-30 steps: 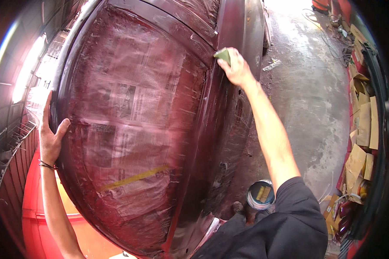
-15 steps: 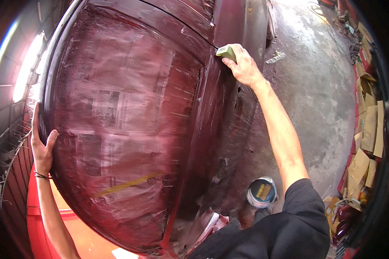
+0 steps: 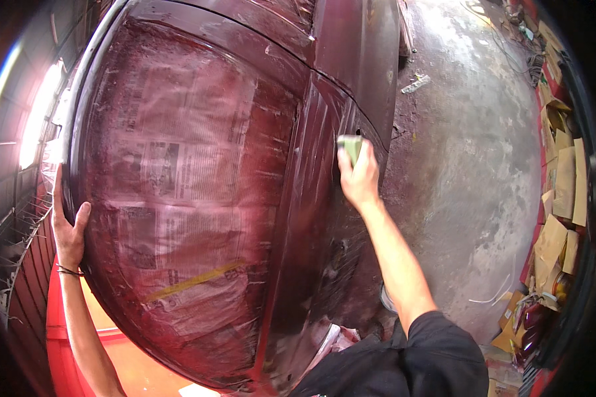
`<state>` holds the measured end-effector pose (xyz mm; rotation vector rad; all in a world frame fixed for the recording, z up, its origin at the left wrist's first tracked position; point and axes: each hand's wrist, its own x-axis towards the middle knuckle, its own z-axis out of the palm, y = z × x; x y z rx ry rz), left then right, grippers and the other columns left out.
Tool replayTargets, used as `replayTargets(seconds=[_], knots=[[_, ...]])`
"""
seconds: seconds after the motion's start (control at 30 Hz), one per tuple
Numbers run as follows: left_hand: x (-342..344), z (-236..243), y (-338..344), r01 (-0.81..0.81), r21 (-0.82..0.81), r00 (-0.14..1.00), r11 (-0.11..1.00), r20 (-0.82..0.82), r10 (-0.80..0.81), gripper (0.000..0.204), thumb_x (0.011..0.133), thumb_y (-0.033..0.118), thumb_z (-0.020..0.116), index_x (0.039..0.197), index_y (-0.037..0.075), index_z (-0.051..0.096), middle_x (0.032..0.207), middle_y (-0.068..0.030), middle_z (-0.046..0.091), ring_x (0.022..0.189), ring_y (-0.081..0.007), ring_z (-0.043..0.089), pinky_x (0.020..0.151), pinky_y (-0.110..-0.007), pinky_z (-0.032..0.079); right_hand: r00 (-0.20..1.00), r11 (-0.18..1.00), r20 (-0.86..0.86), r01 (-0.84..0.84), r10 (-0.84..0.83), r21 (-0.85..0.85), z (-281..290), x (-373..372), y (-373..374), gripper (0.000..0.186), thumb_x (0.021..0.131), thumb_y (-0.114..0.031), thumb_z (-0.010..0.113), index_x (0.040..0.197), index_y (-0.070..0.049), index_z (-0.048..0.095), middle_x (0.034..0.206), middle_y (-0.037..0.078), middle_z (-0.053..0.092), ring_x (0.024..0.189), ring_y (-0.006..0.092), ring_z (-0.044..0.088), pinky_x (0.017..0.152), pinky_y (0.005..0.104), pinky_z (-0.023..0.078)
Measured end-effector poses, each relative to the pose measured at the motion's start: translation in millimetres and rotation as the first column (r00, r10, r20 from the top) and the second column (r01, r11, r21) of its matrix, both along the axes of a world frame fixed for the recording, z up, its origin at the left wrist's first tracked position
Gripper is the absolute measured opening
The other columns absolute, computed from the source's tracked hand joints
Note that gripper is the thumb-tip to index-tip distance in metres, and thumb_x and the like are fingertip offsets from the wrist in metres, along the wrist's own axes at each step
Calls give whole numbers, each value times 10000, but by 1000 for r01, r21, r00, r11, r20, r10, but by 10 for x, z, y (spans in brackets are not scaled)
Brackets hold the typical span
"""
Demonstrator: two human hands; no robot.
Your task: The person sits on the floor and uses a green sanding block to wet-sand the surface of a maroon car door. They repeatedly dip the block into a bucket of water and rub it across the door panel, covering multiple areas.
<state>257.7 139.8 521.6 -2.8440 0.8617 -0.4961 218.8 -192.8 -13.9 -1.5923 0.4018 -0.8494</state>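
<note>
A dark maroon car body (image 3: pixel 301 192) fills the middle, its window covered with newspaper (image 3: pixel 179 178) that is stained red. In my right hand (image 3: pixel 361 182) is a small pale green sanding block (image 3: pixel 352 149), gripped between thumb and fingers against the door panel below the window. Whitish streaks mark the paint around it. My left hand (image 3: pixel 69 231) lies along the curved roof edge at the left, fingers stretched upward and thumb apart, holding nothing loose.
A bucket (image 3: pixel 387 301) stands on the floor, mostly hidden behind my right arm. Flattened cardboard (image 3: pixel 556 231) and clutter line the right side of the concrete floor (image 3: pixel 463 192). A red and orange surface (image 3: pixel 139 360) lies beneath my left arm.
My right hand has moved the sanding block down the panel toward me, from the door seam to below it. The arm now covers most of the bucket. My left hand stays on the roof edge.
</note>
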Motion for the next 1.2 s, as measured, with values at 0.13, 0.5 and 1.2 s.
replayTargets(seconds=[0.13, 0.5, 1.2], knots=[[147, 9, -95, 48, 6, 999, 999, 13, -48, 840, 976, 304, 720, 1685, 97, 318, 1708, -145, 382, 1573, -292, 357, 1299, -466, 265, 979, 998, -192, 69, -70, -14, -36, 666, -789, 501, 1022, -398, 654, 1169, 64, 531, 1102, 332, 664, 1014, 515, 678, 874, 564, 543], [84, 10, 74, 13, 73, 1000, 997, 27, -15, 832, 996, 344, 683, 1692, 100, 298, 1745, -125, 313, 1620, -278, 249, 1327, -474, 173, 999, 973, -24, -18, 24, 232, -172, 201, -184, 383, 1048, -322, 664, 1227, 3, 572, 1123, 254, 702, 1062, 409, 706, 915, 490, 545], [55, 30, 41, 35, 70, 999, 997, 16, -36, 829, 1003, 357, 679, 1693, 101, 297, 1749, -128, 303, 1626, -282, 232, 1327, -472, 167, 989, 953, -134, -21, 64, 302, -377, 578, -501, 571, 1030, -463, 654, 1300, 29, 551, 1191, 293, 710, 1129, 406, 714, 970, 475, 544]])
